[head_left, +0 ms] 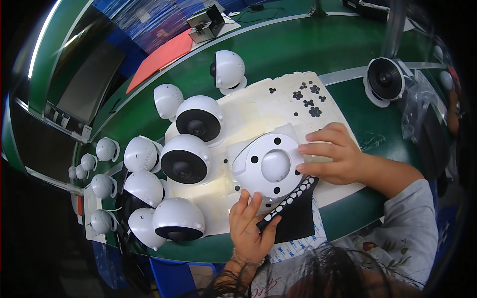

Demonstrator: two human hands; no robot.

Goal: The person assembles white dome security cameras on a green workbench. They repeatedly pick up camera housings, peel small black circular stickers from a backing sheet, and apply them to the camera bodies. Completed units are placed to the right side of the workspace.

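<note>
A white round security camera (pixel 263 147) lies base up in front of me on a thin translucent wrap. Several black round pads (pixel 254 159) sit in its base ring, around a recessed white centre. My right hand (pixel 334 156) is at the ring's right edge, its fingers stretched out and apart. Its thumb tip touches near a black pad at that edge. My left hand (pixel 252 228) pinches a black strip (pixel 287 200) with rows of white round spots, held slanting below the base. Two of its fingertips reach the base's lower edge.
Several finished-looking white dome cameras (pixel 184 161) stand to the left. Loose black pads (pixel 314 111) lie on the cream board (pixel 233 107). Another camera (pixel 385 79) with a clear bag (pixel 415 111) is at the right. A red sheet (pixel 161 59) and metal case (pixel 206 27) lie behind.
</note>
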